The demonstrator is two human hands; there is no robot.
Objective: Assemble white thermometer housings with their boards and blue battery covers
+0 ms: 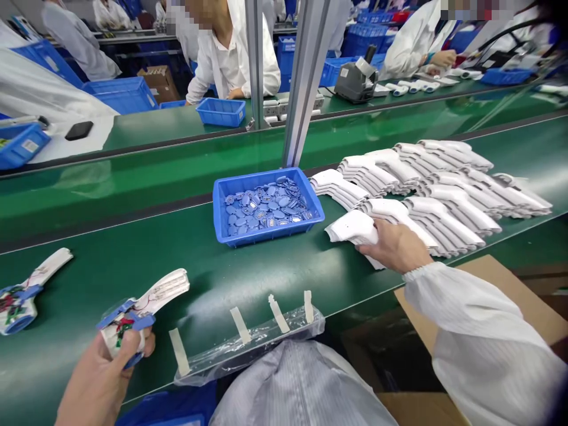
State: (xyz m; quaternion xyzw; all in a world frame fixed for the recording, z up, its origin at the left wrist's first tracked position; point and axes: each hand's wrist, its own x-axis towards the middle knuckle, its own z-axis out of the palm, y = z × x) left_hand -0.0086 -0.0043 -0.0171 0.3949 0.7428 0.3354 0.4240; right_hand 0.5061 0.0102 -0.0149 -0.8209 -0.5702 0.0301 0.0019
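In my left hand (109,367) is an opened handheld thermometer half (162,291), white and blue, with red and green wires and a circuit board showing. My left thumb presses on its head end, and its handle points up and to the right. Over at the right, my right hand (399,245) is closed on a white plastic shell (352,228) at the near left end of the stacked shells (444,216). Its fingertips are partly hidden under the shell. A second opened thermometer half (26,296) lies at the far left of the green bench.
A blue bin (222,222) of small blue oval pieces (275,204) stands mid-bench. Taped clear plastic (252,340) lines the front edge. A metal post (306,83) rises behind the bin. Cardboard (501,296) lies below at right. Co-workers in white coats sit across the line.
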